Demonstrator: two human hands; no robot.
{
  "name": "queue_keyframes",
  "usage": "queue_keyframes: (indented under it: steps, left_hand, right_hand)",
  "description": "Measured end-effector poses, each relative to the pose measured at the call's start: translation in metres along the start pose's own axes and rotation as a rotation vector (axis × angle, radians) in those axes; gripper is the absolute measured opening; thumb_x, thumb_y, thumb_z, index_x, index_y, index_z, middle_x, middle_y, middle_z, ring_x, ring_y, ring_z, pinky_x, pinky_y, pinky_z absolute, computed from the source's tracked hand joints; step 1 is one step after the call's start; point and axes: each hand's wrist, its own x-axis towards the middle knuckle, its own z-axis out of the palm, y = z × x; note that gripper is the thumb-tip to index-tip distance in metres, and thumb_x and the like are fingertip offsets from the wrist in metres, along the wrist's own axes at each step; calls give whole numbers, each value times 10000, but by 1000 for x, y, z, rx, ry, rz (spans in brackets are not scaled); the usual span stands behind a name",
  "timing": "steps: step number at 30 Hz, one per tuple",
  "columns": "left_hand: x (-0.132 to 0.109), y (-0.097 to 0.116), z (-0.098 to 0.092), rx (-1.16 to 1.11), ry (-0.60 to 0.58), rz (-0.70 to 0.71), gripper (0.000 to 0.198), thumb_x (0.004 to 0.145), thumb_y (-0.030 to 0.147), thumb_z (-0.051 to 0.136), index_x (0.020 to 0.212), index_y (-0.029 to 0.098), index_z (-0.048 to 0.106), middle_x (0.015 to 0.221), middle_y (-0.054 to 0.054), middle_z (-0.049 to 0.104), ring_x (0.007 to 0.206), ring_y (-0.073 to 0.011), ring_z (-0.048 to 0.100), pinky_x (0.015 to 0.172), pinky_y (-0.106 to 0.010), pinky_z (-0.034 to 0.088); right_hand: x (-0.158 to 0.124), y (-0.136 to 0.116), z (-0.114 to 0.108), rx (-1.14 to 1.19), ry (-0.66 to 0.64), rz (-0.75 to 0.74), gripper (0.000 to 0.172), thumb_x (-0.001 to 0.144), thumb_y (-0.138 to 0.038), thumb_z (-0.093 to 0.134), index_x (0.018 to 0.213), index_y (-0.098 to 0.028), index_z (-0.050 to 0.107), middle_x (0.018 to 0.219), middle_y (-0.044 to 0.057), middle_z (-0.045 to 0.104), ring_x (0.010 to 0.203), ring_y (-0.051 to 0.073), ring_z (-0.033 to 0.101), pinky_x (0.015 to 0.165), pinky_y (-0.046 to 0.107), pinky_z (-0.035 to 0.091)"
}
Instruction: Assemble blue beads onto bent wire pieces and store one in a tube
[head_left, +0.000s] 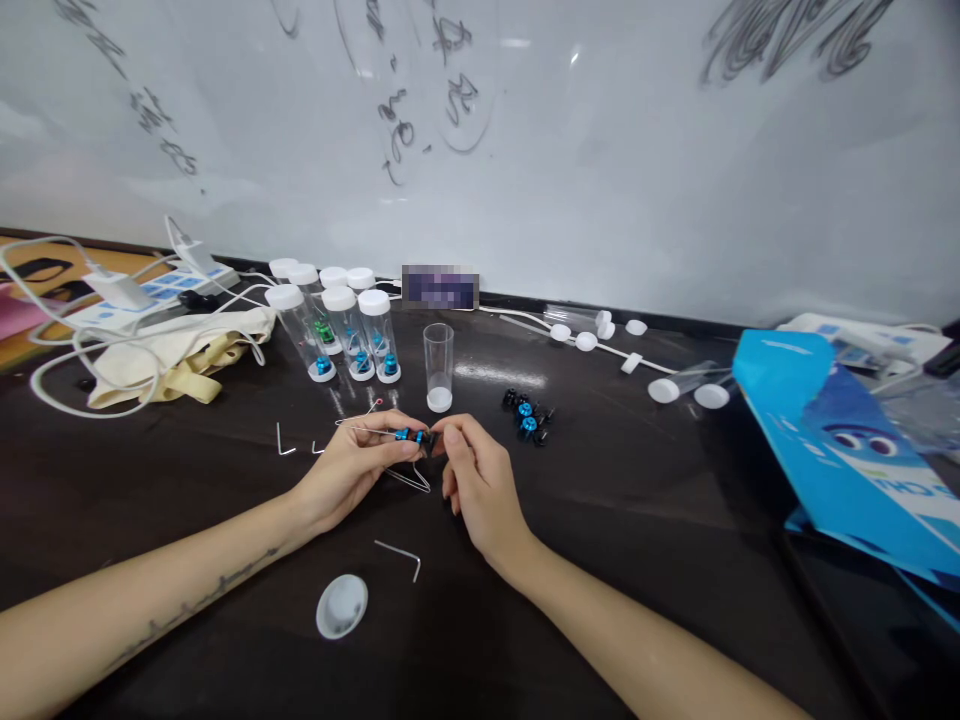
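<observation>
My left hand (358,462) pinches a small blue and black metal part (405,435) near the middle of the dark table. A thin wire with a pink end passes by the fingers of that hand. My right hand (480,480) has its fingertips closed at the black end of the same part. Just behind the hands stands an open clear tube (439,365) with a white base. More blue and black parts (528,420) lie in a small group to the right. In front of the hands are an L-shaped hex key (401,555) and a white round cap (342,606).
Several capped clear tubes (341,325) with blue or green parts stand at the back left. Beyond them lie a cloth bag (180,350) and white cables. At the right are a blue package (832,440), lying tubes and white caps (586,341). A whiteboard (600,180) rises behind.
</observation>
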Motion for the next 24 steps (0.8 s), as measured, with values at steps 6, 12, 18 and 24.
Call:
queue_keyframes:
  steps: [6, 12, 18, 24]
  left_hand:
    - [0, -1, 0, 0, 1, 2, 200, 701, 109, 805, 894, 150, 772, 813, -20, 761, 725, -101, 701, 736, -146, 549]
    - [0, 1, 1, -3, -2, 4, 194, 707, 96, 797, 893, 145, 773, 826, -38, 769, 746, -119, 708, 751, -165, 553]
    - [-1, 0, 1, -1, 7, 3, 194, 704, 92, 794, 888, 150, 776, 818, -38, 769, 727, -123, 707, 738, -178, 553]
    - [-1, 1, 1, -3, 2, 5, 190, 706, 95, 793, 888, 149, 775, 820, -32, 767, 735, -115, 705, 747, -169, 545]
  right_hand:
    - [0, -2, 0, 18, 2, 8, 260, 1001, -412, 392, 941, -216, 551, 700, -40, 515, 447, 54, 450, 413, 163, 332]
    - [0, -2, 0, 17, -17, 19, 313, 1004, -429, 378, 867, -208, 551, 630, -49, 470, 434, 61, 424, 411, 168, 321]
    - [0, -1, 0, 20, -1, 10, 282, 999, -429, 390, 910, -216, 553, 692, -37, 510, 453, 64, 450, 417, 171, 332]
    - [-1, -2, 0, 20, -2, 9, 290, 1004, -421, 382, 895, -212, 552, 679, -40, 506, 446, 58, 438, 418, 168, 327]
